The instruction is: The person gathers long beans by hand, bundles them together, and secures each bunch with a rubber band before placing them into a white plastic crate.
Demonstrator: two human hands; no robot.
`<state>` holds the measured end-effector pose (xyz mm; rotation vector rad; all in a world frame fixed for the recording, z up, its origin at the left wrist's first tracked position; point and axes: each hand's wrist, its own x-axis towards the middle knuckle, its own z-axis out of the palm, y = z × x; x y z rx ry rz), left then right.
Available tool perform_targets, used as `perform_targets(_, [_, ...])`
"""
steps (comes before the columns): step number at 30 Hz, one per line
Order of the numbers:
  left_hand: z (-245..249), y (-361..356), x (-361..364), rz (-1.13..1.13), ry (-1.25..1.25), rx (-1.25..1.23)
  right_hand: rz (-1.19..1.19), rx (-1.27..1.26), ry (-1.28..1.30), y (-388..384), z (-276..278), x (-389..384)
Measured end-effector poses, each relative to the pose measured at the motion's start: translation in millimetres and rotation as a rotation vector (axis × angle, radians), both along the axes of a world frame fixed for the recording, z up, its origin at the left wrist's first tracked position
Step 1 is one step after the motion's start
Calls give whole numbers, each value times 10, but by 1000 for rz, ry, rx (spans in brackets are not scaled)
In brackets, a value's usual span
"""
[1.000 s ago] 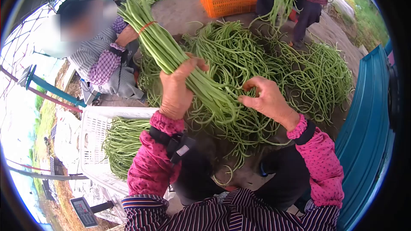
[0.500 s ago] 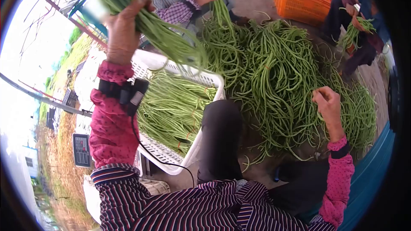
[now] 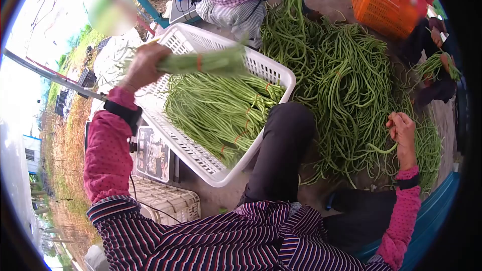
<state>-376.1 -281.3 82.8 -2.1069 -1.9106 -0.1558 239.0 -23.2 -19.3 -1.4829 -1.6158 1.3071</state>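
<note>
The loose heap of long beans point(image 3: 346, 80) is the largest thing we see. It spreads over the ground on the right, with an orange crate point(image 3: 384, 5) at its far edge. Left of the heap, against the person's knee, a white crate point(image 3: 201, 163) sits tilted. Tied bundles point(image 3: 216, 110) lie in it lengthwise, running from its far-left corner toward its near-right rim.

Above the crate's far rim hangs one more bundle point(image 3: 216, 62), blurred and bound with an orange band. The left hand point(image 3: 143, 65) grasps it at its left end, so its long axis runs rightward from that hand, roughly level and just over the stacked bundles.

The right hand point(image 3: 403, 130) is well apart from it at the heap's near-right edge. Its fingers are clenched, and we cannot tell whether they pinch the single curled bean point(image 3: 381, 148) beside them. The left hand alone is at the crate.
</note>
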Motion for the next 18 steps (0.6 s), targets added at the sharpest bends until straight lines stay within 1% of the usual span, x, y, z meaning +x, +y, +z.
perform_targets(1, [-379, -42, 56, 23, -40, -81, 5, -15, 9, 1, 51, 1])
perform_targets(2, [-709, -69, 136, 107, -38, -299, 9, -31, 18, -2, 105, 5])
perform_targets(3, [-916, -78, 321, 142, 62, -568, 13, -46, 27, -3, 163, 6])
perform_targets(4, [-1163, -75, 494, 225, 161, -749, 7, -45, 58, -10, 225, -4])
perform_targets(5, [-1451, -121, 535, 218, 200, -759, 12, -28, 57, -15, 277, 0])
perform_targets(6, [-1770, -173, 500, 218, 216, -712, 16, -12, 55, -19, 326, 14])
perform_targets(7, [-1896, -183, 544, 215, 234, -667, 15, 3, 54, -34, 372, 36])
perform_targets(8, [-1997, -196, 558, 224, 200, -645, 20, 10, 52, -60, 421, 59])
perform_targets(10, [-2007, -138, 740, 245, 130, -604, 13, 23, 32, -82, 468, 145])
perform_targets(13, [-1978, -38, 961, 336, -158, -707, -1, 28, 18, -102, 461, 225])
perform_targets(14, [-2090, -96, 962, 237, -183, -586, -13, 31, 12, -111, 467, 218])
perform_targets(15, [-2102, -63, 1003, 247, -282, -703, -28, 39, 8, -114, 489, 202])
perform_targets(16, [-2219, -123, 1043, 174, -337, -649, -12, 35, 10, -126, 511, 170])
perform_targets(17, [-2313, -141, 1125, 164, -368, -658, -6, 43, 16, -150, 532, 114])
perform_targets(18, [-2399, -150, 1197, 160, -357, -740, -12, 62, 25, -172, 572, 56])
